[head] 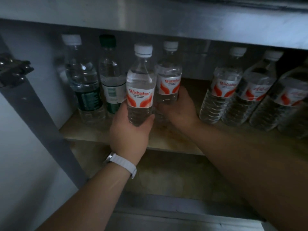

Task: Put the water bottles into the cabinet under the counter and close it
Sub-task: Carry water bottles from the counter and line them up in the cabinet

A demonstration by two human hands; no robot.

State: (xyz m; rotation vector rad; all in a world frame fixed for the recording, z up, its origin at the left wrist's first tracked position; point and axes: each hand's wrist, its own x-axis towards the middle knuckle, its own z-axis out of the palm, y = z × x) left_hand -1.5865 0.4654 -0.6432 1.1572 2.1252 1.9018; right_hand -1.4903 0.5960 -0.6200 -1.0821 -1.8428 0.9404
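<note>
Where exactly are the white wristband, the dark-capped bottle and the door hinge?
white wristband [122,164]: head view, on the strap across the left wrist.
dark-capped bottle [112,90]: head view, on its pale label.
door hinge [14,69]: head view, on the metal bracket at left.

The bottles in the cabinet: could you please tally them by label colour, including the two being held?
Red-and-white label: 5, one in the left hand, one in the right hand, three standing on the shelf at right.
Green label: 2, at left.
Total: 7.
</note>
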